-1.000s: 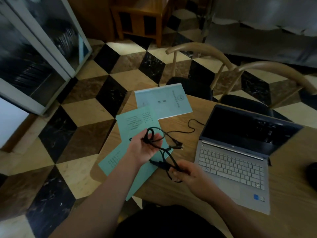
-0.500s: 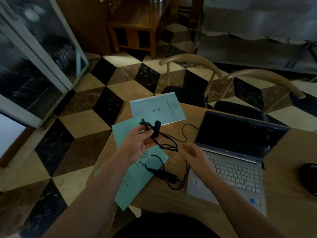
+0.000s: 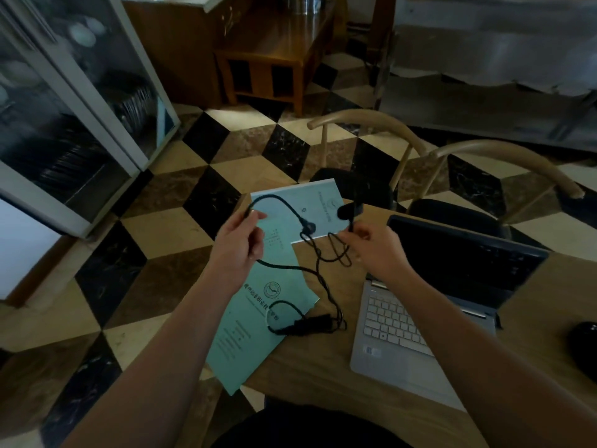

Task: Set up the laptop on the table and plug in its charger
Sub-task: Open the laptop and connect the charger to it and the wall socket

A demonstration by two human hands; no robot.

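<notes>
Both hands are raised above the table, with the black charger cable strung between them. The left hand pinches the cable between thumb and fingers; from that grip the cord arches up and to the right over the upper green booklet, then drops into a small knot-like loop. The right hand has its fingers closed on another part of the cable just beside the laptop's lid, and a short dark end piece — blurred, so its exact form is unclear — sticks up above those fingertips.

Below the hands the cable hangs in loose twisted loops and runs down to the plug, which lies flat on the table, partly on the edge of the lower green booklet, well apart from either hand's fingers.

The laptop sits open on the table to the right — screen dark, keyboard facing the person, the right forearm crossing over its left edge. A dark rounded object, perhaps a mouse, rests at the table's far right. Two wooden chairs stand on the far side of the table on a checkered floor, and a glass-fronted cabinet stands at the left.
</notes>
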